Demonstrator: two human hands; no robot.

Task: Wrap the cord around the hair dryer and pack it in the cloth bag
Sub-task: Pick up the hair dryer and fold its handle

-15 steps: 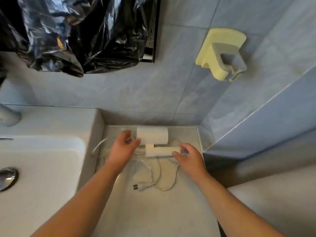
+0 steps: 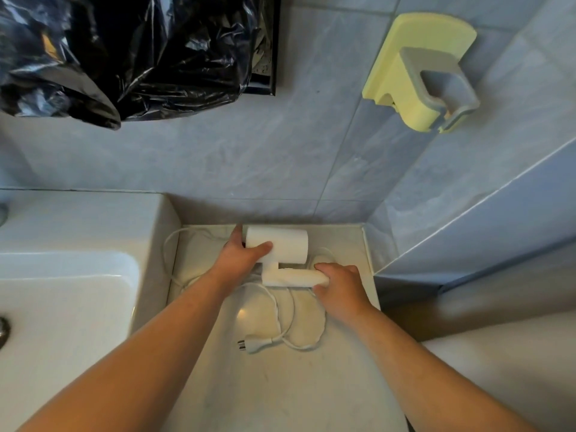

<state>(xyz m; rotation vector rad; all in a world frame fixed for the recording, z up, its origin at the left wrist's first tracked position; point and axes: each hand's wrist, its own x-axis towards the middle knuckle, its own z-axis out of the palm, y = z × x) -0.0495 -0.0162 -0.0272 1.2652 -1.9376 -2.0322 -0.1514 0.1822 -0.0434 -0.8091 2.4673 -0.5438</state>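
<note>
Where the two bare forearms reach in from the bottom edge, the pale, stone-look surface (image 2: 280, 385) carries, nearest the viewer, the grey two-pin plug (image 2: 254, 343) at the free end of the thin white cord (image 2: 293, 310). The cord lies in slack loops, none of it wound yet, and one loop strays left toward the white ceramic sink (image 2: 62, 275). Just beyond the loops the right hand (image 2: 341, 283) now has its fingers (image 2: 327, 269) curled round the end of the handle. Half a second ago they only touched it. The left hand (image 2: 240, 255) then hovered beside the barrel with its fingers spread. It has since closed on the barrel's left end, thumb across the front and the other fingers tucked out of sight behind. So the white plastic hair dryer (image 2: 280, 244), a short fat barrel on a folded handle, is held at both ends at the back of the surface, close to the wall. Whether it is lifted or resting cannot be told. This looks like the pick-up that opens the task, with winding likely to come once one hand is freed for the cord. No cloth bag can be made out for certain, though a pale patch under the loops may be it. Farther off rises the blue-grey tiled wall (image 2: 218, 151), with a yellow and grey plastic wall holder (image 2: 417, 73) at upper right and a crumpled black plastic sheet (image 2: 124, 51) at upper left.
</note>
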